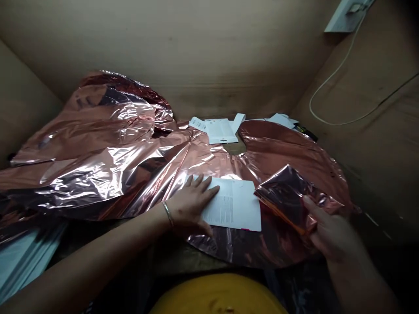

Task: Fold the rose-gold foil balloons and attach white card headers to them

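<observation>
l hand spread on white card, r hand gripping folded pink foil pkt

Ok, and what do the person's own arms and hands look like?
The left hand and right hand are gloveless, and no sleeve shows on the left arm or right arm. A thin, silvery bangle circles the left wrist; nothing worn shows on the right side, though it is dim.

Two hands (one bangle), one handheld foil bundle, one cable
</observation>
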Demonstrator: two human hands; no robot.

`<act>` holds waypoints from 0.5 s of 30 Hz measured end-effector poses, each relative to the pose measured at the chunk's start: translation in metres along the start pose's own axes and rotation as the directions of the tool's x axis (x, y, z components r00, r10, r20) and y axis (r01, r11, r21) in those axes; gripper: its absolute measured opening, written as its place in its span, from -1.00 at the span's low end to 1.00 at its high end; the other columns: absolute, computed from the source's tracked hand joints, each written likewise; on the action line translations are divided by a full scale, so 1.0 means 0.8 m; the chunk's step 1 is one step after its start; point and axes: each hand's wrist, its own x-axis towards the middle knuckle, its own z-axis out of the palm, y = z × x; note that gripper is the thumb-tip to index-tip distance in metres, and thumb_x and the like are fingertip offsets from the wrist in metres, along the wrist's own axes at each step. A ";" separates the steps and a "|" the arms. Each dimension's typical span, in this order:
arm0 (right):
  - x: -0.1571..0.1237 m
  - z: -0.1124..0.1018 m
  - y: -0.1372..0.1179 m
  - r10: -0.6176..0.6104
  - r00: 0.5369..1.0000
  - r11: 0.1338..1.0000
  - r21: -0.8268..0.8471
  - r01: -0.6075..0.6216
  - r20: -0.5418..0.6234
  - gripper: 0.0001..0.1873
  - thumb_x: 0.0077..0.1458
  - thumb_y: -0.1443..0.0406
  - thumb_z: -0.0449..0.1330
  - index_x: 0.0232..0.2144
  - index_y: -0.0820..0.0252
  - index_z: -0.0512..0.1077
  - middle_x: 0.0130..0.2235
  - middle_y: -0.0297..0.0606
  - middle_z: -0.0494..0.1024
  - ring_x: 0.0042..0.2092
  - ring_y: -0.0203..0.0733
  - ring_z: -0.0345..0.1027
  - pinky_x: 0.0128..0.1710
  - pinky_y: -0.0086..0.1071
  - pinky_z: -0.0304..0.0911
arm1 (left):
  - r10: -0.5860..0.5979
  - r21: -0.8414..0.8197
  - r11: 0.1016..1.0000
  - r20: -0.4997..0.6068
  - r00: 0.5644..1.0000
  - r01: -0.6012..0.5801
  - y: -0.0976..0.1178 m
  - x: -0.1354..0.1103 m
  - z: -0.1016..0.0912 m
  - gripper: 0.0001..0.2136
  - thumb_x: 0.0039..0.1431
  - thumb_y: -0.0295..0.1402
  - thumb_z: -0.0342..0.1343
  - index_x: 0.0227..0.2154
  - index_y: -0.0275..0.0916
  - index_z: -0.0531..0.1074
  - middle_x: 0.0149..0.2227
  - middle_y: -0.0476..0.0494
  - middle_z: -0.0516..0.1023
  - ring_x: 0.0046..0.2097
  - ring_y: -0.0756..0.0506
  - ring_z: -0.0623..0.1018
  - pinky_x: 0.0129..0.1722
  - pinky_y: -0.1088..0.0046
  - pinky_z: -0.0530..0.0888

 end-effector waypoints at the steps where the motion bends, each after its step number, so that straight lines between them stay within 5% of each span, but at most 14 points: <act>1: 0.002 0.007 0.001 0.071 0.997 0.997 0.018 -0.071 0.009 -0.73 -0.19 0.34 0.46 -0.45 0.06 0.44 -0.37 -0.42 0.58 -0.24 -0.19 0.50 -0.27 -0.40 0.43 | 0.008 0.002 1.000 0.026 1.000 -0.008 0.000 0.002 0.003 0.10 -0.27 0.26 0.24 0.31 -0.25 0.06 0.34 -0.50 -0.06 0.32 -0.58 -0.03 0.22 -0.20 -0.07; 6: 0.004 0.049 0.017 0.415 0.877 0.910 -0.090 -0.406 0.244 -0.57 -0.26 0.34 0.48 -0.26 0.16 0.47 -0.34 -0.27 0.61 -0.23 0.01 0.53 -0.19 -0.12 0.47 | 0.038 -0.020 0.999 -0.029 0.999 -0.039 -0.009 0.009 0.012 0.07 -0.25 0.30 0.19 0.31 -0.16 0.07 0.36 -0.45 -0.11 0.31 -0.58 -0.01 0.23 -0.15 -0.05; 10: 0.001 0.076 0.032 0.397 0.869 0.918 -0.115 -0.380 0.296 -0.58 -0.18 0.26 0.45 -0.22 0.19 0.46 -0.32 -0.26 0.62 -0.24 -0.03 0.53 -0.19 -0.15 0.47 | 0.022 -0.071 0.997 -0.058 0.998 -0.026 -0.015 0.009 0.021 0.13 -0.26 0.31 0.19 0.32 -0.24 0.00 0.36 -0.48 -0.11 0.33 -0.54 -0.06 0.25 -0.16 -0.13; 15: -0.004 0.100 0.042 0.465 0.796 0.885 -0.179 -0.430 0.388 -0.57 -0.22 0.28 0.47 -0.24 0.23 0.47 -0.36 -0.26 0.60 -0.29 -0.10 0.52 -0.18 -0.21 0.45 | 0.053 -0.082 0.995 -0.080 0.995 -0.059 -0.019 0.007 0.024 0.11 -0.18 0.21 0.22 0.34 -0.30 -0.09 0.36 -0.46 -0.13 0.35 -0.47 -0.10 0.29 -0.07 -0.10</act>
